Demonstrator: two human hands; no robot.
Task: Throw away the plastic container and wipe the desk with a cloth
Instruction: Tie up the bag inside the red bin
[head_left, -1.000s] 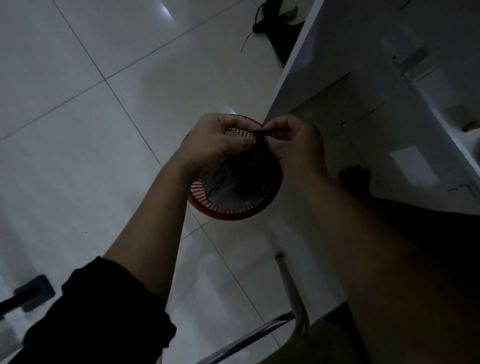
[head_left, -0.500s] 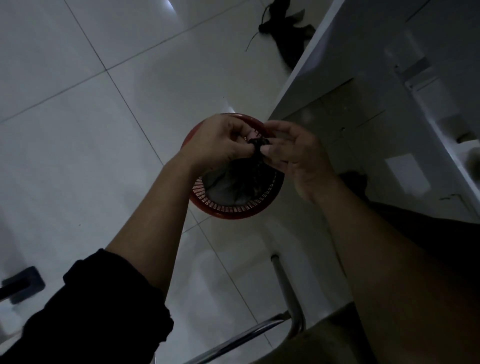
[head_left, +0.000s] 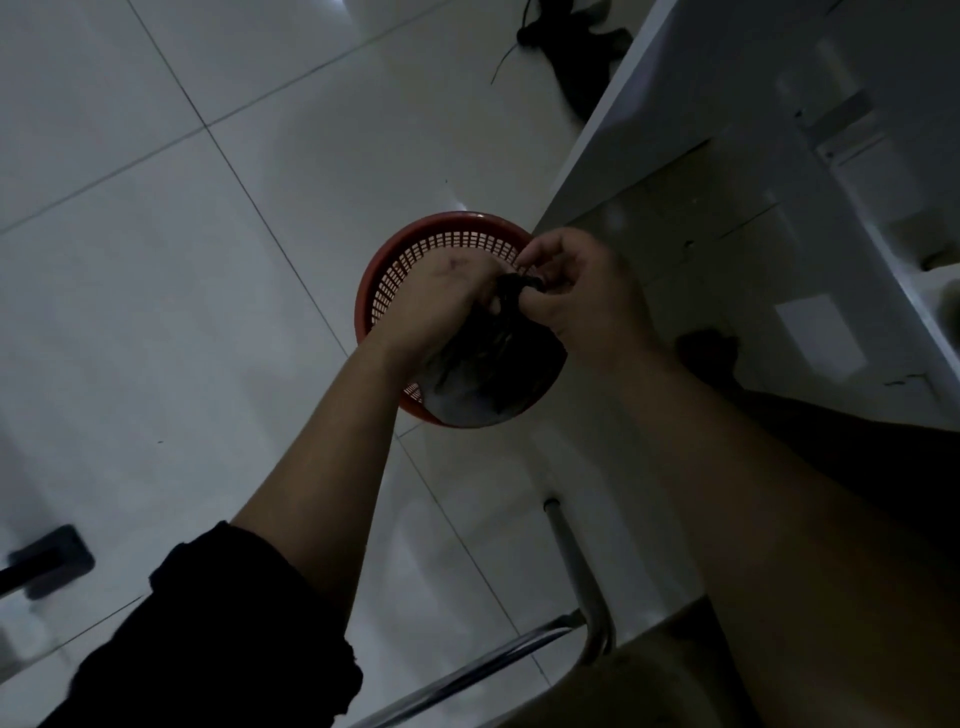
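While both hands meet over the bin, the items stand as follows.

1. Left hand (head_left: 441, 296): fingers curled, pinching the gathered neck of a black bag (head_left: 498, 364). A dark sleeve (head_left: 218, 634) is pushed up that forearm.
2. Right hand (head_left: 587, 296): fingers and thumb curled, gripping the same bunched neck from the opposite side, touching the left hand's fingertips.
3. Black bag: hangs directly beneath both hands, inside the basket. Pale contents show dimly through it.
4. Plastic container: cannot be made out; whether it lies in the bag cannot be told.
5. Red mesh basket (head_left: 415, 249): on the tiled floor (head_left: 208, 260) under the hands, its rim showing past the left hand.
6. White desk (head_left: 727, 104): beyond and beside the right hand.
7. Metal chair tube (head_left: 576, 561): between the forearms, nearer the person.
8. Dark heap (head_left: 571, 47): on the floor, well beyond the hands.
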